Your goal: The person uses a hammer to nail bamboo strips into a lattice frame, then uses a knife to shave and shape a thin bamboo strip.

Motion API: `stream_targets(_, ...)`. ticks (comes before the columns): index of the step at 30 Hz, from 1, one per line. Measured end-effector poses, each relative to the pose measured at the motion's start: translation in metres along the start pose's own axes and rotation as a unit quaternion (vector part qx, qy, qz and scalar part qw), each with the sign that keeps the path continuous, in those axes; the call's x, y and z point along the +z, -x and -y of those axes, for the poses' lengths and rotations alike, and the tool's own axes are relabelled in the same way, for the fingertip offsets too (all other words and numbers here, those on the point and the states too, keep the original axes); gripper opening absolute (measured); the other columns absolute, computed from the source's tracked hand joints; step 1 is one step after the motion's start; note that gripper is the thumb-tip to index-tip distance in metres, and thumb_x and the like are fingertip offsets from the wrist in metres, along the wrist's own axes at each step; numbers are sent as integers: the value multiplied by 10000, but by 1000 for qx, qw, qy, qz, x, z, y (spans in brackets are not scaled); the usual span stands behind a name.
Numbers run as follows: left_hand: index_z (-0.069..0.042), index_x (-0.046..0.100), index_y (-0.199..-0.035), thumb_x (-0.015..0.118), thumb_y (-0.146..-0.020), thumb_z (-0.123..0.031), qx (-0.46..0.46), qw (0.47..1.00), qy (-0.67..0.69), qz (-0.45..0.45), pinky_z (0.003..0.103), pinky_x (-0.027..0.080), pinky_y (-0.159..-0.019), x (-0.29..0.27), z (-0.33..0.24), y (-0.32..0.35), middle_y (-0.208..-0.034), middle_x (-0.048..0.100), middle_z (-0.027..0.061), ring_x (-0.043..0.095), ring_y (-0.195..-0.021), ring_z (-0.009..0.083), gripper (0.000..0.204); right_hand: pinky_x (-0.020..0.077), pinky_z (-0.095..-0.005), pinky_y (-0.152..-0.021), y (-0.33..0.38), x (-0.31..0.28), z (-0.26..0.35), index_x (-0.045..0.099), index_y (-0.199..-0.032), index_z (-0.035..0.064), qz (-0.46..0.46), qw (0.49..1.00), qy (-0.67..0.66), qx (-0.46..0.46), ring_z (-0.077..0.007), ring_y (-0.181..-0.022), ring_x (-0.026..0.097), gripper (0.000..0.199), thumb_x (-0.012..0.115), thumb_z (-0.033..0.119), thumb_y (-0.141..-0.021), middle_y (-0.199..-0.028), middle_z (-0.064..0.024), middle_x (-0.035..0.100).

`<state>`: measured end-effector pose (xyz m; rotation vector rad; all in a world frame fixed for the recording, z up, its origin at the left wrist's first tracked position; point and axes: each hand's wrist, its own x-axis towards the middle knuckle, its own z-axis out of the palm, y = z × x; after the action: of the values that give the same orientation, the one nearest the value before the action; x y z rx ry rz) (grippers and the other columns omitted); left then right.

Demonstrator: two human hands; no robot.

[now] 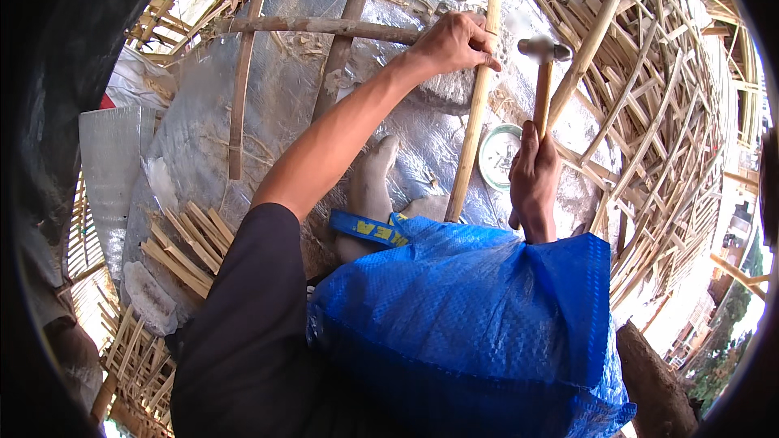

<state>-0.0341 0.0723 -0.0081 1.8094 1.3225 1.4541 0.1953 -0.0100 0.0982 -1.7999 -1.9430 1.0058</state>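
— Where's the hammer just now?

— In the right hand, fist clenched round the lower end of the wooden handle. The steel head is up at the far end, so the handle runs almost straight away from the person, near to far.

— And the other hand?

— The left hand is reached out farther, fingers curled round a pale bamboo strip, gripping it near its far end. That strip lies long and slightly slanted, its near end coming down toward the blue woven bag in the person's lap.

— So how do the two stand to each other?

— Nearly parallel. The strip is just left of the hammer, and the hammer head sits just right of the left knuckles, at about the same distance out. I can't tell whether a nail is pinched there; the fingers hide that spot.

— What's under it all?

— A silvery foil sheet laid over the frame, with darker bamboo poles crossing on it to the left. A round tin lid, pale with a green rim, lies on the foil between the strip and the right hand. To the right, an open lattice of split bamboo curves away, and a bundle of short bamboo pieces lies near left.
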Motion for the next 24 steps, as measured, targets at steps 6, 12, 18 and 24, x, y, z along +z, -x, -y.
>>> stream_targets(6,-28,755,-750,924,-678,-286,-5,999,-45,20,316,439,-585,-4,-4,-4,-658,579,14,524,-616,118,317,399,-516,-536,5,8,3,563,-980,1,34,995,49,-83,-468,-595,586,309,471,285,-1059,-645,-264,571)
stream_targets(12,-15,734,-722,928,-674,-296,-14,999,-38,11,325,447,-597,0,-10,-2,-663,584,13,537,-626,126,345,400,-520,-547,0,6,6,546,-981,3,4,997,53,-54,-478,-627,592,295,478,281,-1054,-658,-269,578)
stream_targets(18,-32,752,-726,939,-649,-306,-18,1000,-11,-4,330,455,-591,-2,3,12,-657,580,10,529,-607,132,340,419,-527,-576,5,13,7,551,-992,-2,7,999,17,-41,-490,-656,597,289,477,271,-1052,-682,-287,586)
stream_targets(24,-33,770,-754,928,-657,-340,-44,996,-72,36,327,550,-648,1,-6,-2,-734,665,40,641,-690,174,359,414,-456,-496,-6,3,-2,550,-987,2,-6,992,62,-108,-397,-513,575,295,474,279,-1055,-593,-221,545)
